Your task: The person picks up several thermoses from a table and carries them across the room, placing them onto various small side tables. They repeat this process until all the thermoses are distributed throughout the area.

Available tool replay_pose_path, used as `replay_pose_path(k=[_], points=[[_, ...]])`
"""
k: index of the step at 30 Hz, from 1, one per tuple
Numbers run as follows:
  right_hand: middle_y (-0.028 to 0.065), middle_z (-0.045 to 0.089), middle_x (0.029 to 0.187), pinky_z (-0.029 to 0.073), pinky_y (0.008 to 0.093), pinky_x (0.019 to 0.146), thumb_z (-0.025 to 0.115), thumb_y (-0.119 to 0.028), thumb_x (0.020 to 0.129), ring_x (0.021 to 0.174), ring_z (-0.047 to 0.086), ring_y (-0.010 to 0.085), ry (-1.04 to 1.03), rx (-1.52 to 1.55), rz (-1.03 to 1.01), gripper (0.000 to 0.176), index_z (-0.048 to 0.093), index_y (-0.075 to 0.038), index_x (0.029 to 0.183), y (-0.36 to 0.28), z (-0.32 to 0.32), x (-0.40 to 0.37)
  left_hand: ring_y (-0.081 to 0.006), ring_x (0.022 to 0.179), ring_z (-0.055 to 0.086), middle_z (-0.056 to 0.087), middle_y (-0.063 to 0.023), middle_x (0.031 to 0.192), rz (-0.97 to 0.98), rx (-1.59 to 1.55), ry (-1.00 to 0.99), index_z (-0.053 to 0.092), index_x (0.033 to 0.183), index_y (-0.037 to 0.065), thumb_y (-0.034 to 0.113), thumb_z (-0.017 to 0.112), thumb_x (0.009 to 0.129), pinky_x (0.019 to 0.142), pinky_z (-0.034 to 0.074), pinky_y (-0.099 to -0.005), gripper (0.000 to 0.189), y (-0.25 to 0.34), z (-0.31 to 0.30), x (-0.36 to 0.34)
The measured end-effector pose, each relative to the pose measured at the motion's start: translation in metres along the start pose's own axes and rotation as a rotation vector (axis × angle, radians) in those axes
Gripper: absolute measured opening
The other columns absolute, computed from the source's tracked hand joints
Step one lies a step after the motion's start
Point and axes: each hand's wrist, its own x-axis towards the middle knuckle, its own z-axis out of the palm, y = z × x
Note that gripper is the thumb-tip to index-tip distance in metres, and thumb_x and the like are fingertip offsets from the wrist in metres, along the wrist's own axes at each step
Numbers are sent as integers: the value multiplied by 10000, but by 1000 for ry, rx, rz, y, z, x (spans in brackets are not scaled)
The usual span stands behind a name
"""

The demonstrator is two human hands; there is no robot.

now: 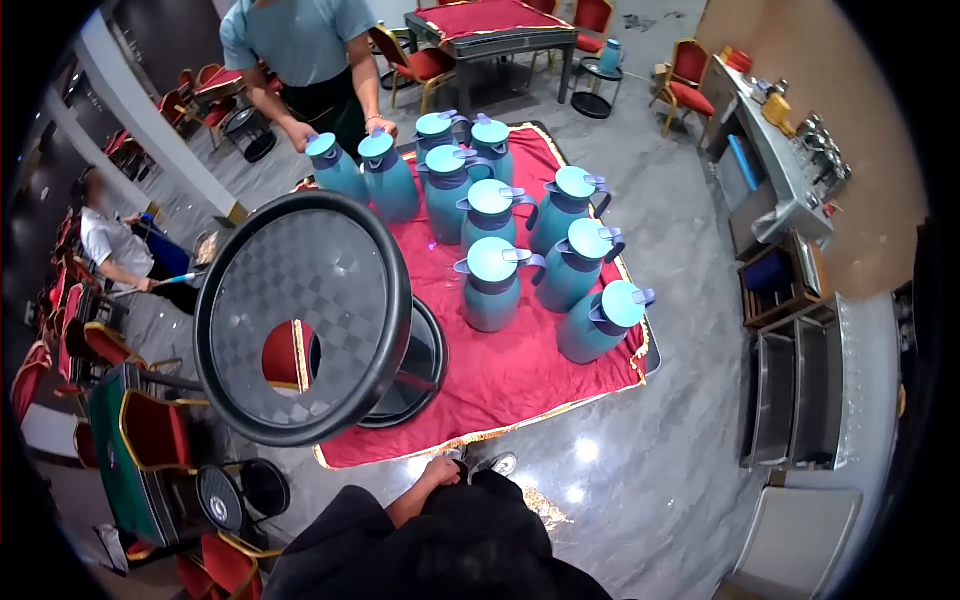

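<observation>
My left hand (436, 474) is low in front of my body, near the table's front edge. Its fingers are curled in beside something dark that I cannot make out. My right hand is out of view. Ahead, a black two-tier round stand (300, 250) is on the red tablecloth (440, 410), its upper disc close to me and pierced by a hole. Several blue-green thermos jugs (492, 290) with light blue lids stand on the cloth to its right. Across the table, a co-worker's two hands (380, 126) are at two jugs (388, 180).
At left, a second person (110, 240) holds a long handle. Red chairs (155, 430) and a green-topped table (115, 455) are nearby. A counter (770, 150) and metal shelving (800, 390) line the right wall. Debris (545, 508) lies on the floor near my feet.
</observation>
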Motion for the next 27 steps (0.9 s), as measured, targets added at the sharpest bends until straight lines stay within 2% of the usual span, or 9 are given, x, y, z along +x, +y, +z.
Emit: replay_pose_path(k=[3,6,7,8,10,14,17,20,27], points=[[194,645,953,480,412,744,551,-390,813,887,625,316,-241,52,163,364,654,-62,932,-15,-22,-17,-147,681,652,687,-81,816,167,-308,-161,665,966,18,187,575,870,630,532,-255,214,-12,-23,-4],[182,658,891,478,429,712,581,-382,771,836,648,296,-447,173,380,327,679,-75,828,-58,-29,-51,-104,755,642,679,-61,915,206,-182,-337,639,1027,39,243,522,928,689,511,-226,255,5,-51,-24],[207,643,896,480,439,692,607,-394,727,835,650,327,-456,-5,318,366,667,-57,858,-68,-36,-31,-107,765,640,673,-51,949,201,-141,-363,612,1085,49,252,505,939,693,502,-227,271,12,-58,-32],[186,663,799,481,418,633,616,-338,732,726,647,315,-194,-118,375,328,663,-27,822,-125,-89,-13,-109,761,638,673,-50,945,202,-135,-391,606,1092,52,253,508,939,684,501,-229,272,15,-64,-32],[80,621,678,451,331,560,562,-186,760,613,563,176,138,685,1026,211,638,9,733,-270,-189,48,-112,752,635,671,-48,936,206,-148,-426,594,1105,57,257,513,937,667,497,-234,274,20,-73,-32],[72,672,787,487,297,681,637,-190,819,747,609,143,225,596,802,173,676,-28,867,-274,-171,57,-113,714,629,669,-51,893,313,-92,-297,591,1057,57,274,536,928,624,489,-236,259,48,-70,-33],[55,663,761,484,283,664,637,-161,820,722,603,133,320,608,885,137,667,-29,839,-263,-161,66,-122,763,634,669,-57,908,341,-153,-308,586,1049,33,239,535,926,642,490,-231,245,72,-66,-35],[53,658,752,489,276,635,621,-148,829,695,604,121,218,430,790,140,659,-16,858,-227,-172,85,-110,716,615,658,-56,866,390,-274,-303,590,1026,19,199,537,923,617,487,-220,214,89,-58,-32],[68,657,791,512,273,625,534,-117,880,732,637,144,455,719,410,123,603,-16,893,-242,-335,252,-134,686,633,664,-106,874,377,-334,-140,589,1006,-8,133,495,929,583,506,-230,186,113,-39,-21]])
